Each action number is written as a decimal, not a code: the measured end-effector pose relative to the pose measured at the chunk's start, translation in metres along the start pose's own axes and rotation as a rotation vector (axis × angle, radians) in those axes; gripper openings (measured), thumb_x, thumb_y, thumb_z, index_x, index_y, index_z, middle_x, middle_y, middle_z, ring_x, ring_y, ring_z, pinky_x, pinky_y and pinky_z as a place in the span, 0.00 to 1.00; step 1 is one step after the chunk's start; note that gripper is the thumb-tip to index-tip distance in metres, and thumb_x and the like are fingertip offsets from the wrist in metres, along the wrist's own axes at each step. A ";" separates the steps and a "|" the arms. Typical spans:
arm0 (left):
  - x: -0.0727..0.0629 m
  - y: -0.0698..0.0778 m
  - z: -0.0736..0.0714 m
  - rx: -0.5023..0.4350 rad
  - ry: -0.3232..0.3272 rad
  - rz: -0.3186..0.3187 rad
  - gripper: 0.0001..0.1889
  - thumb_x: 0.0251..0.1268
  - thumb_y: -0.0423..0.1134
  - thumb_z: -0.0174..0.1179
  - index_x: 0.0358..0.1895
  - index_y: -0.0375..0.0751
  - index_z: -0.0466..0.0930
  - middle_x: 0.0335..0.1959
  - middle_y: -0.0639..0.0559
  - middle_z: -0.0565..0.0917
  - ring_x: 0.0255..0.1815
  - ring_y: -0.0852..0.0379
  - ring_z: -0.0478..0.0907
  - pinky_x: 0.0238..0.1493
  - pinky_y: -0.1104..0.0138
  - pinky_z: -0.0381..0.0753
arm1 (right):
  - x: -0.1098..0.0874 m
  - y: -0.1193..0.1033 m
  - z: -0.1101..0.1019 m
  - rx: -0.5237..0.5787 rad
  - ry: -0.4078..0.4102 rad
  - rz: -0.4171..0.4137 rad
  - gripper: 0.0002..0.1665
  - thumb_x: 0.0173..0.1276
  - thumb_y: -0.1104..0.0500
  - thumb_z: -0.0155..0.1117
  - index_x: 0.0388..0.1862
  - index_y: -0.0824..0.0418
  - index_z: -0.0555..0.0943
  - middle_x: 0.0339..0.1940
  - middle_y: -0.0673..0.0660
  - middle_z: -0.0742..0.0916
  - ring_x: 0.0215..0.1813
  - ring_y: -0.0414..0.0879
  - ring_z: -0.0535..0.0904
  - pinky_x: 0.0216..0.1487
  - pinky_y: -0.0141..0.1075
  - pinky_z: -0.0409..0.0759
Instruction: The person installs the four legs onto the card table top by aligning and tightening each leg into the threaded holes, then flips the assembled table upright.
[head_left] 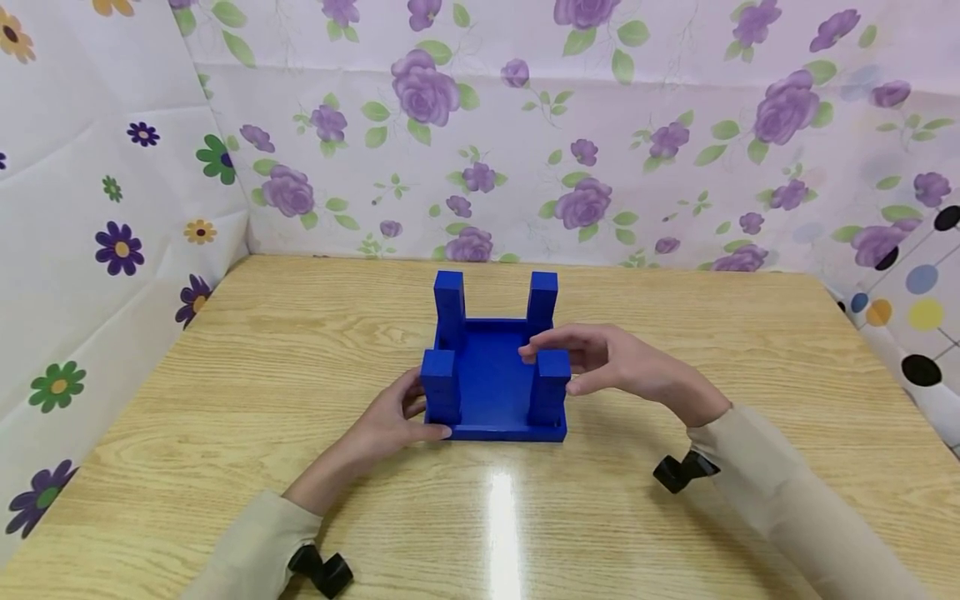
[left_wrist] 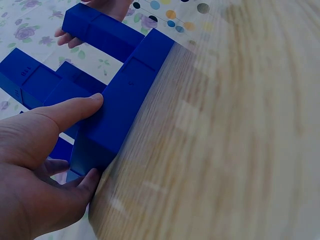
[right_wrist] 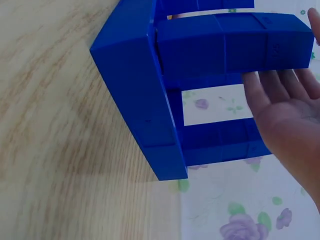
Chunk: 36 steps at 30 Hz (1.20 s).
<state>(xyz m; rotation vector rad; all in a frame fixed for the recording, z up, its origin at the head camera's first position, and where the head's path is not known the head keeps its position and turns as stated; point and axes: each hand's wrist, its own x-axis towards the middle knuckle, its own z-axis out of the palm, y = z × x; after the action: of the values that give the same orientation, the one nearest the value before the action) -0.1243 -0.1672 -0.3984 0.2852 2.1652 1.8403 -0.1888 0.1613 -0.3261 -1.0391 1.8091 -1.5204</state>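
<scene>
A blue rectangular base (head_left: 495,383) with low walls lies on the table, an upright blue post at each corner. At its near left corner, my left hand (head_left: 390,421) grips the base. In the left wrist view, the thumb presses the front wall, while fingers curl round the left side. My right hand (head_left: 611,362) is raised at the near right post (head_left: 551,387), its fingers loosely bent behind the post and its thumb to the right. From the right wrist view, the fingers (right_wrist: 257,95) are close to the post's side, partly hidden by it; I cannot tell whether they touch.
The wood-grain table (head_left: 300,333) extends around the base. Behind it hangs a flowered cloth (head_left: 510,167), with a patterned sheet (head_left: 97,250) at left and a dotted one (head_left: 915,333) at right. Black straps (head_left: 686,471) hang at both wrists.
</scene>
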 end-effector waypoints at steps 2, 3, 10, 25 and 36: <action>0.000 0.000 0.000 0.007 0.004 -0.002 0.45 0.51 0.26 0.71 0.73 0.33 0.56 0.66 0.33 0.67 0.68 0.38 0.63 0.70 0.50 0.59 | 0.001 0.000 0.000 0.011 -0.005 -0.003 0.30 0.66 0.68 0.64 0.67 0.64 0.72 0.64 0.62 0.77 0.69 0.53 0.67 0.64 0.42 0.71; 0.000 0.000 0.000 0.010 0.006 -0.004 0.45 0.51 0.26 0.71 0.73 0.33 0.56 0.66 0.33 0.67 0.68 0.39 0.63 0.70 0.50 0.59 | 0.002 -0.001 0.001 0.007 -0.002 0.001 0.30 0.65 0.68 0.65 0.67 0.64 0.72 0.63 0.62 0.78 0.69 0.53 0.68 0.61 0.42 0.73; 0.000 -0.002 0.000 0.038 0.013 -0.016 0.45 0.51 0.28 0.72 0.73 0.34 0.56 0.66 0.34 0.67 0.69 0.39 0.62 0.70 0.50 0.59 | 0.002 -0.006 0.003 -0.029 0.022 0.029 0.27 0.63 0.66 0.68 0.63 0.63 0.77 0.59 0.61 0.81 0.60 0.52 0.74 0.44 0.35 0.76; 0.001 -0.003 -0.001 0.036 -0.005 0.018 0.45 0.51 0.28 0.71 0.73 0.33 0.56 0.66 0.34 0.68 0.68 0.39 0.64 0.70 0.49 0.59 | 0.000 -0.005 0.009 -0.119 0.128 0.097 0.25 0.63 0.62 0.70 0.59 0.61 0.77 0.56 0.57 0.82 0.54 0.49 0.78 0.45 0.33 0.79; 0.001 -0.002 0.000 0.039 0.001 0.018 0.45 0.51 0.27 0.71 0.72 0.33 0.56 0.66 0.34 0.68 0.68 0.39 0.64 0.70 0.49 0.59 | -0.001 -0.007 0.022 -0.343 0.301 0.085 0.25 0.57 0.60 0.75 0.53 0.61 0.79 0.52 0.54 0.82 0.55 0.49 0.76 0.51 0.43 0.80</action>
<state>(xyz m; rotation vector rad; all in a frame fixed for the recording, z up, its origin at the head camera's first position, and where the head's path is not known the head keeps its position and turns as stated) -0.1248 -0.1676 -0.4000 0.3134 2.2086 1.8094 -0.1688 0.1494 -0.3235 -0.9042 2.3561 -1.4041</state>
